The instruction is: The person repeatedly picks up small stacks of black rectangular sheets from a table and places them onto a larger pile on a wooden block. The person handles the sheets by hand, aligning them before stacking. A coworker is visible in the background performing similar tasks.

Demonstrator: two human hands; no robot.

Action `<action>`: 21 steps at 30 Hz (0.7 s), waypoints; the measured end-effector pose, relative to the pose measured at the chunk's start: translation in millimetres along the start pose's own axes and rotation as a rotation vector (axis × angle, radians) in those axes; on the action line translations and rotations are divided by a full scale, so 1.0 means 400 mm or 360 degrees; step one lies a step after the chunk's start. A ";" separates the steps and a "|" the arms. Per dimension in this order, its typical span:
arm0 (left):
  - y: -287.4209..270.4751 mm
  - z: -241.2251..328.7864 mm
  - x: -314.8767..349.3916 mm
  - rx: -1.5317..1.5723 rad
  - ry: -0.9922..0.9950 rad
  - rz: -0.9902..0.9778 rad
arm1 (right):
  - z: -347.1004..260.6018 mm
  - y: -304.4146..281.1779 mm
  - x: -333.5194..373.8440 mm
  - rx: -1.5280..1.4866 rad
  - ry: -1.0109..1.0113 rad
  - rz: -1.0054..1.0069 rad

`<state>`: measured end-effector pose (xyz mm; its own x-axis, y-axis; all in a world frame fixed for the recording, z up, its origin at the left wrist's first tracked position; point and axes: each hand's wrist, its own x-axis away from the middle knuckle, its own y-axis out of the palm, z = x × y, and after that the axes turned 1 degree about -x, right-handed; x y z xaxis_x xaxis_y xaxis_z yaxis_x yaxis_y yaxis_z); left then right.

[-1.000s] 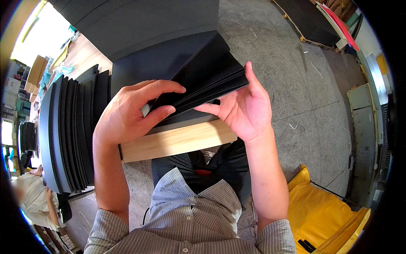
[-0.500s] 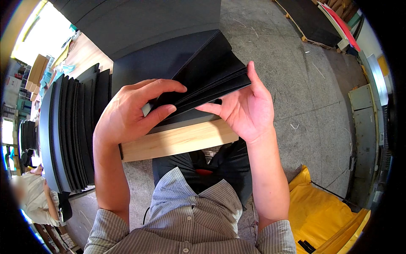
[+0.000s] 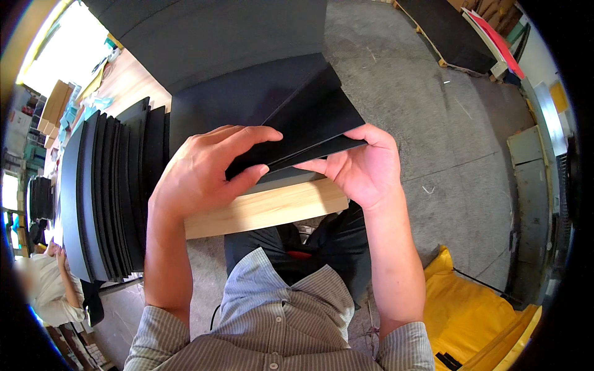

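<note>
1. A row of upright black boards (image 3: 102, 198) fills the left of the frame, with cartons (image 3: 57, 102) and a pale table (image 3: 136, 71) above it
2. A large dark block (image 3: 235, 46) takes up the top centre; below it lies a flat dark panel (image 3: 213, 105), partly covered by the work
3. A strip of light wood (image 3: 266, 207) crosses the centre, just below the hands
4. A black slab (image 3: 445, 34) and a red sheet (image 3: 492, 37) are at the upper right, a grey cabinet (image 3: 531, 191) at the right, a yellow bag (image 3: 467, 309) at the lower right
5. Another person (image 3: 55, 290) in a light top is at the lower left, well apart from the work
6. The sheets (image 3: 318, 114) are at the centre, black and thin, tilted up toward the right and fanned, with narrow gaps between layers; their left end is hidden behind the left hand
7. The left hand (image 3: 207, 167) is curved, with the sheets in the narrow space between forefinger above and thumb at the near edge
8. The right hand (image 3: 371, 170) pinches the sheets' right corner, thumb on top, fingers partly hidden beneath
</note>
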<state>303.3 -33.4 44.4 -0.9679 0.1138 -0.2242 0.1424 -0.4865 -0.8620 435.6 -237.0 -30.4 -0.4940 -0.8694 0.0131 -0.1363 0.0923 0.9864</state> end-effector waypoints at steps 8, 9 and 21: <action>0.000 0.021 0.008 -0.0012 -0.0094 -0.0014 | -0.004 0.010 0.001 0.0061 0.0035 0.0142; 0.003 0.019 0.011 -0.0045 -0.0071 0.0022 | -0.003 0.014 0.000 0.0078 0.0046 0.0135; 0.007 -0.004 0.007 -0.0109 0.0074 0.0054 | 0.004 0.020 -0.005 0.0031 -0.0004 -0.0057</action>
<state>301.2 -33.2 40.5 -0.9518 0.1390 -0.2734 0.1906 -0.4306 -0.8822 434.1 -233.6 -22.8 -0.4908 -0.8710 -0.0224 -0.1704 0.0707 0.9828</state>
